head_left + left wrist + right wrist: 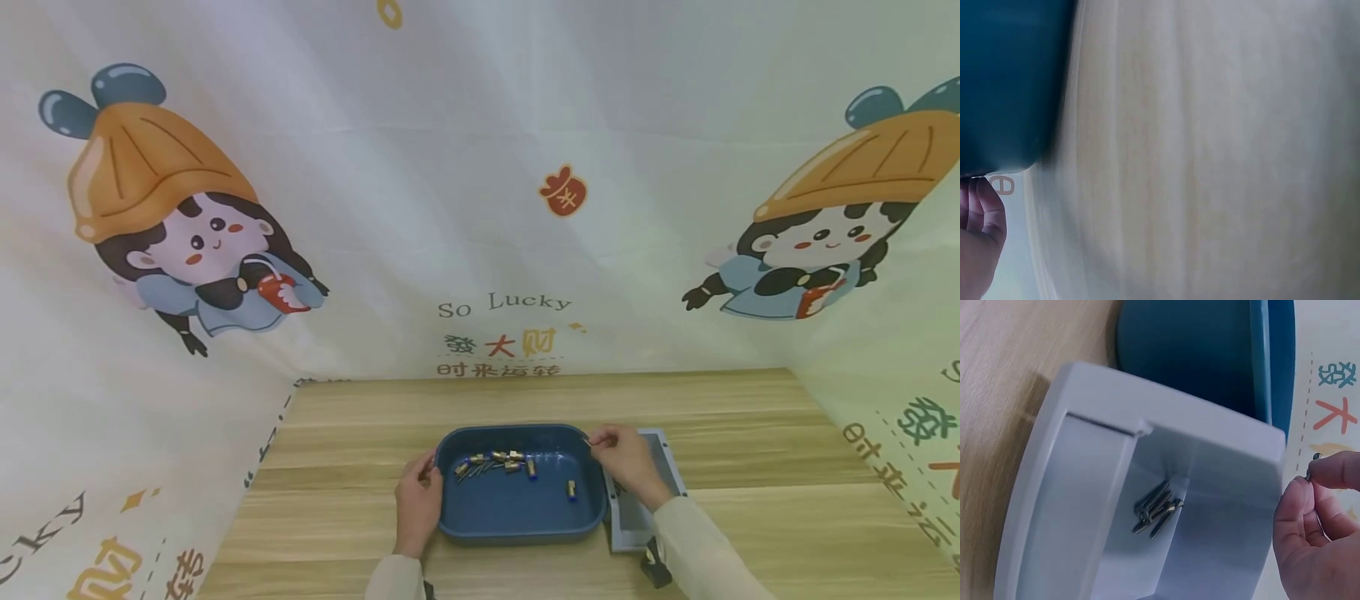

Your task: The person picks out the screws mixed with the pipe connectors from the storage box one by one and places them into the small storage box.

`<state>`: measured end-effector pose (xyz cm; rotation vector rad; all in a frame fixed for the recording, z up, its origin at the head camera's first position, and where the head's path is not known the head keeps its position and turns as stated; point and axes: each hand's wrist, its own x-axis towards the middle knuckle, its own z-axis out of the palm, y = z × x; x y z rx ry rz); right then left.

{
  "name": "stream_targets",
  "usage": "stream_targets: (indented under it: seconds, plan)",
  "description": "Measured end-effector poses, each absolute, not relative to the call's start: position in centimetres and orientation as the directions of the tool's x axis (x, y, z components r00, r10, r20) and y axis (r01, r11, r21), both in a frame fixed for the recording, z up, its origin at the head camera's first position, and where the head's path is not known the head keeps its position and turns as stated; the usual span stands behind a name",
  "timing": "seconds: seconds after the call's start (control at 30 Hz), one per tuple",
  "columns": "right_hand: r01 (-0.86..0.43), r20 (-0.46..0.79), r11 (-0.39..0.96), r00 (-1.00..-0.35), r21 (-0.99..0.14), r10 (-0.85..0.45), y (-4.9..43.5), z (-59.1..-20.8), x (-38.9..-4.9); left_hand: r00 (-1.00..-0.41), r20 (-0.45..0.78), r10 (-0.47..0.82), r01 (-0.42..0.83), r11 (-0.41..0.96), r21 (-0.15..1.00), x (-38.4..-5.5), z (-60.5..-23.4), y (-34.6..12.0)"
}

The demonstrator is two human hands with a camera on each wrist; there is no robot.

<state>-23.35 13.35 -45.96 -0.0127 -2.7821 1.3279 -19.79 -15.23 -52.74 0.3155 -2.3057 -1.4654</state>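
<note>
A blue plastic basin (517, 521) sits on the table, with several brass pipe fittings (513, 457) with blue ends and long screws (477, 471) in it. One fitting (572, 490) lies apart toward the right. My left hand (418, 500) grips the basin's left end; in the left wrist view its curled fingers (985, 212) meet the basin's edge. At the far right corner my right hand (626, 458) pinches a small screw (1317, 456) between thumb and forefinger. Under that hand stands a light grey box (1172, 400), with several screws (1159, 509) lying inside.
The grey box stands against the basin's right side. A small black object (656, 567) is by the right forearm, its kind unclear. Printed cloth (495, 208) walls the wooden table (360, 408) at the back and both sides.
</note>
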Motion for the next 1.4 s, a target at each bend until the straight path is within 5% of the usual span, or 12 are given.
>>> stream_targets:
  seconds: [0.87, 1.4]
  plan:
    - [-0.008, 0.059, 0.647, -0.997, -0.763, 0.058, 15.4, -47.4, -23.3, -0.899, 0.195, -0.392, 0.014, 0.419, 0.908, -19.9, -52.7, -15.2]
    - [0.024, 0.060, 0.702, -0.994, -0.712, 0.095, 15.9, -48.5, -23.1, -0.869, 0.306, -0.388, 0.113, 0.446, 0.888, -19.6, -52.8, -15.2]
